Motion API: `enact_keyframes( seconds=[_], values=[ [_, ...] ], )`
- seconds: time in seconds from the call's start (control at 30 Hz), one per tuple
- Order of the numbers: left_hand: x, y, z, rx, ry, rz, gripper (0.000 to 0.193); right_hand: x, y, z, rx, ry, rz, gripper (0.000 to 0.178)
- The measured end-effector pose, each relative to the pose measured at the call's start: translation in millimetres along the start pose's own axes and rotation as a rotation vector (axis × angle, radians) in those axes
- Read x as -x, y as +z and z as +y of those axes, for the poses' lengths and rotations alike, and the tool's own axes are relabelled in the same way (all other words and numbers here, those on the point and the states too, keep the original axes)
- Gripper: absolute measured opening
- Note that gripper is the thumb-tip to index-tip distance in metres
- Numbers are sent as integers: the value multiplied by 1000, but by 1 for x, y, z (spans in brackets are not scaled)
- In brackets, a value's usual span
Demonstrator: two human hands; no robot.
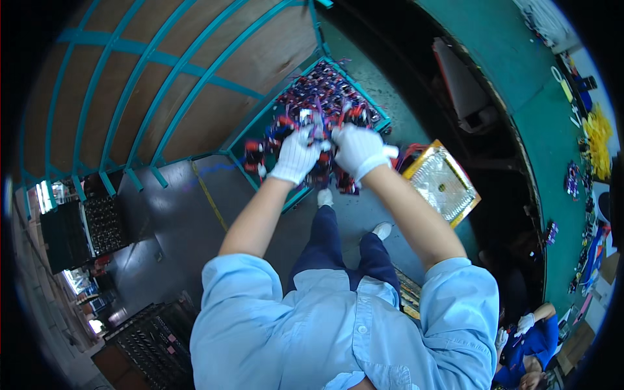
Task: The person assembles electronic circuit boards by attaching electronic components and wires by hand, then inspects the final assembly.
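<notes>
Both my hands wear white gloves and are out in front of me over a teal-edged bin (356, 83). My left hand (294, 156) is closed on a bundle of wired parts (320, 172) in red, black, blue and purple. My right hand (359, 151) is closed on the same tangle, close beside the left. Clumps of the bundle hang out on both sides and below my hands; their exact kind is blurred. Behind them, a heap of similar small wired pieces (318, 84) fills the far part of the bin.
A teal-framed wooden panel (188, 84) rises at the left. Right of my right forearm is a yellow-edged silvery tray (443, 185). The green workbench (552, 136) curves along the right, with wire bundles and yellow ties on it. A co-worker in blue (530, 341) is at lower right.
</notes>
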State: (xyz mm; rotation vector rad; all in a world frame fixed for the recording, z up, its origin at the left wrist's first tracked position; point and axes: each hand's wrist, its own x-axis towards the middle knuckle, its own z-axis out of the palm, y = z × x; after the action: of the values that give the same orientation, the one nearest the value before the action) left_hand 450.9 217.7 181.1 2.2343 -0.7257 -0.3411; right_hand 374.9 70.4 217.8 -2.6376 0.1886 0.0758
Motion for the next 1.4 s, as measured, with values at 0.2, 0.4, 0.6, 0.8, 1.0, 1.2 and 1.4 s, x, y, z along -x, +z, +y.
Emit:
enact_keyframes(
  seconds=[0.2, 0.4, 0.6, 0.8, 1.0, 1.2, 1.4],
  values=[
    [67, 2, -157, 24, -151, -14, 21, -27, 178, -53, -48, 38, -245, 15],
    [90, 24, -338, -37, -319, -161, 44, -75, 324, -63, -111, -16, -316, 18],
    [58, 31, -455, 303, -616, -259, 58, -139, 425, -57, -124, 40, -401, 24],
    [49, 44, -544, -152, -309, 176, 43, -173, 486, -22, -226, 271, -419, 57],
    [105, 62, -470, -512, -705, 203, 89, -113, 460, 48, -196, 201, -285, 58],
    [164, 129, -433, -152, -1049, -54, 59, -56, 468, 50, -314, 509, -308, 60],
    [-3, 163, -435, 285, -435, 258, 31, -97, 499, 50, -192, 518, -421, 51]
  ],
)
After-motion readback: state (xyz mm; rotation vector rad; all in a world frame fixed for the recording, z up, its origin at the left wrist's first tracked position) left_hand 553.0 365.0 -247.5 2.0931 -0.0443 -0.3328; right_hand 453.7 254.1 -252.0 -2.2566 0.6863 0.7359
